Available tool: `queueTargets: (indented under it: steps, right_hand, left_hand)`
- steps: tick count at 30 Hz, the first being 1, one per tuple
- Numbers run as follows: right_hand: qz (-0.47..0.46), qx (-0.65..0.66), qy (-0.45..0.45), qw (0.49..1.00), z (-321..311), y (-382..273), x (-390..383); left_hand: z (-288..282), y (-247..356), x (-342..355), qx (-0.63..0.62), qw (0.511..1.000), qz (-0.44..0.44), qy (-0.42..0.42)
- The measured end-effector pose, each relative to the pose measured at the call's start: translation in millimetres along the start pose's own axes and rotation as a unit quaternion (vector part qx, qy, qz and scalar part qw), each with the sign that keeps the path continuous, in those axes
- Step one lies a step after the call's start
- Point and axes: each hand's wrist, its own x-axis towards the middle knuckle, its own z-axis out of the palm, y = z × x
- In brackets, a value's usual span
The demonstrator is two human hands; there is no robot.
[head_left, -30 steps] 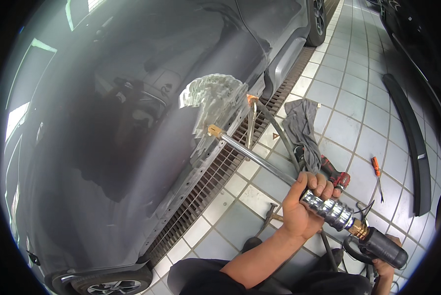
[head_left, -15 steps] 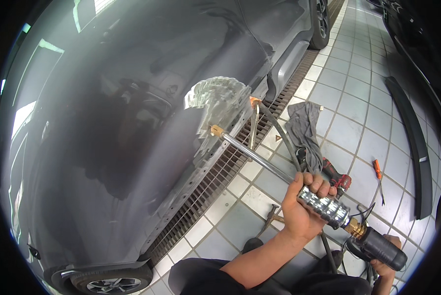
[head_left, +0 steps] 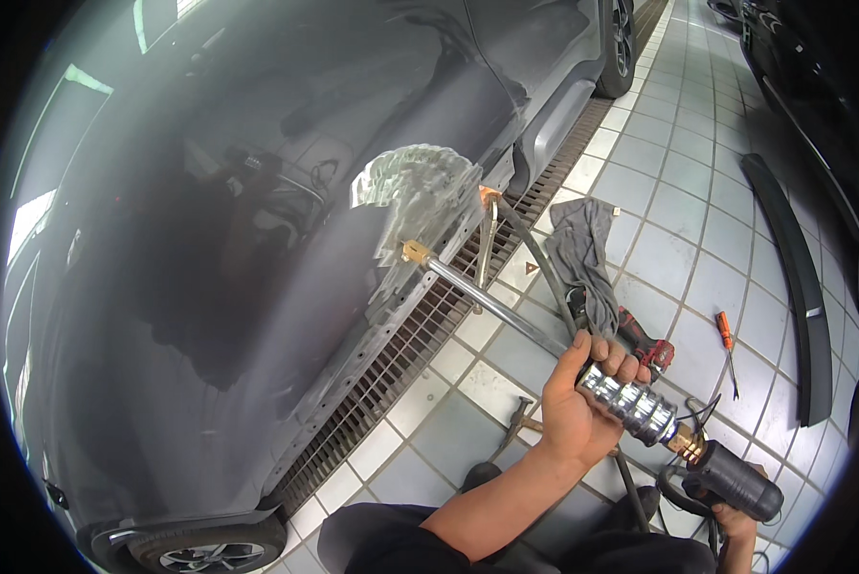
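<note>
A slide-hammer dent puller (head_left: 506,311) slants across the view. Its brass tip (head_left: 415,253) is at the lower part of a sanded bare-metal patch (head_left: 412,187) on a dark grey car panel (head_left: 257,258); whether it touches is hard to tell. My left hand (head_left: 578,411) is closed around the front of the ribbed chrome sliding weight (head_left: 630,407). Farther back, at the lower right, my right hand (head_left: 736,517) grips the puller's black handle (head_left: 736,478), which partly hides the fingers. A copper-ended clamp (head_left: 488,220) with a thick cable sits at the panel's lower edge.
Beyond my left hand lie a grey rag (head_left: 582,249), a red-and-black power tool (head_left: 645,344) and an orange-handled screwdriver (head_left: 724,330). A hammer (head_left: 520,421) lies near my knees. A long black trim strip (head_left: 803,306) is at right; a floor grate (head_left: 372,392) runs beneath the car's edge.
The whole view has shifted slightly, so the car and floor items appear a little farther left. Both hands keep their hold on the dent puller, and its tip stays near the same spot.
</note>
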Motion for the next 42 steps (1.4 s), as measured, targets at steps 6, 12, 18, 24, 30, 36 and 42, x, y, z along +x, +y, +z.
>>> queueTargets:
  steps: [6, 12, 18, 24, 30, 36, 42]
  right_hand:
    - [-0.032, -0.178, -0.055, 0.982, -19.0, -24.1, -1.7]
    - [-0.032, -0.212, -0.083, 0.973, -11.9, -41.4, 10.1]
    - [-0.044, -0.227, -0.074, 0.97, -11.3, -43.8, 12.8]
    - [-0.051, -0.083, -0.054, 0.994, -5.7, -36.4, 22.2]
    - [0.23, 0.339, 0.006, 0.912, 9.0, -45.7, 22.6]
    - [0.019, 0.028, -0.005, 0.999, -3.3, -20.0, 9.2]
    - [-0.041, -0.135, -0.045, 0.989, -9.0, -45.1, 11.6]
  left_hand:
    - [-7.3, -3.3, -9.1, -0.031, 0.998, -0.027, -0.057]
    - [-4.9, 1.7, -6.2, -0.042, 0.998, -0.018, -0.05]
    - [-3.9, 34.3, 9.1, -0.08, 0.996, 0.034, -0.036]
    - [-7.7, -7.7, -7.6, -0.026, 0.997, 0.034, -0.064]
    - [9.4, -10.6, -2.3, 0.047, 0.998, 0.032, 0.032]
    - [-3.8, -5.5, 0.2, -0.012, 0.999, 0.01, -0.027]
    - [-5.1, -8.4, 0.3, -0.029, 0.997, -0.02, -0.072]
